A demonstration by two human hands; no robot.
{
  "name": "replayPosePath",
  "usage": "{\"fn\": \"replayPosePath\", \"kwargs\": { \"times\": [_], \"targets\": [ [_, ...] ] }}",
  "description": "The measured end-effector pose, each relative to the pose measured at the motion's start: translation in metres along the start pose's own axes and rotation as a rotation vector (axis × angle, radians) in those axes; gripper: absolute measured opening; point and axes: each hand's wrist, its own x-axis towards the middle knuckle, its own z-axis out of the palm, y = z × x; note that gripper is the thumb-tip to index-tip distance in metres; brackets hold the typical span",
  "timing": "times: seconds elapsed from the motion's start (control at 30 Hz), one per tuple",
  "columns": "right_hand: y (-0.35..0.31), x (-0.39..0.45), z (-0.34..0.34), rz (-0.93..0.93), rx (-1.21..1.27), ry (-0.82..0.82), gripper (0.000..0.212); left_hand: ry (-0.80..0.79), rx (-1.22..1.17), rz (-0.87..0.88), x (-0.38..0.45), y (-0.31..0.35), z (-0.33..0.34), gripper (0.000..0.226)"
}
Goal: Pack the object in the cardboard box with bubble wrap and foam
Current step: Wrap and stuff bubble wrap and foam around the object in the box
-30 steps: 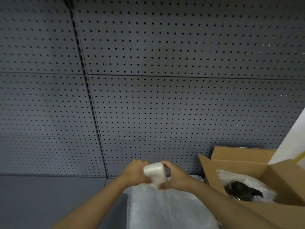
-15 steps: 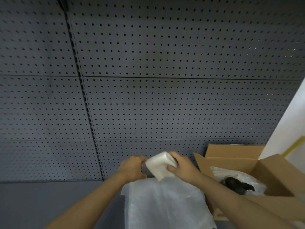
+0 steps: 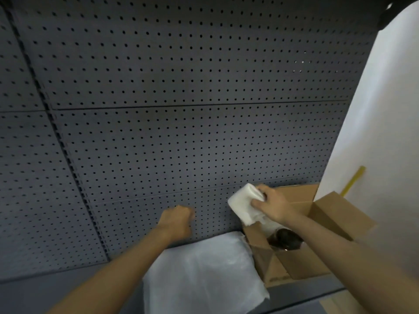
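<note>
Over on the left, the left hand [image 3: 178, 219] hangs in front of the pegboard [image 3: 181, 109], fingers curled and holding nothing. Below it, a sheet of bubble wrap [image 3: 199, 270] lies on the counter [image 3: 56, 288]. Moving right, the right hand [image 3: 273, 206] grips a white foam block [image 3: 244, 206] above the open cardboard box [image 3: 328, 214], where the dark object [image 3: 285, 240] sits in wrap. That foam looks light and squashy, so holding it by its sides should do.
</note>
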Motion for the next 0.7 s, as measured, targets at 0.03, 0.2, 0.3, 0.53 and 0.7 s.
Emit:
{"fn": "replayPosePath", "kwargs": {
  "times": [0.03,0.2,0.3,0.53,0.7],
  "targets": [
    [0.010,0.000,-0.005,0.009,-0.012,-0.001,0.027,0.006,-0.003,0.007,0.004,0.009,0.001,0.031],
    [0.058,0.008,-0.036,0.034,-0.093,0.017,0.029,0.032,-0.064,-0.027,0.026,0.058,0.001,0.030],
    [0.084,0.013,-0.054,0.058,-0.180,0.000,0.032,0.050,-0.066,-0.054,0.041,0.091,0.001,0.030],
    [0.126,0.023,-0.052,0.100,-0.250,-0.213,0.034,0.064,-0.137,-0.086,0.059,0.143,0.013,0.029],
    [0.140,0.042,-0.027,0.138,-0.252,-0.362,0.036,0.046,-0.153,-0.109,0.072,0.141,0.021,0.029]
  ]
}}
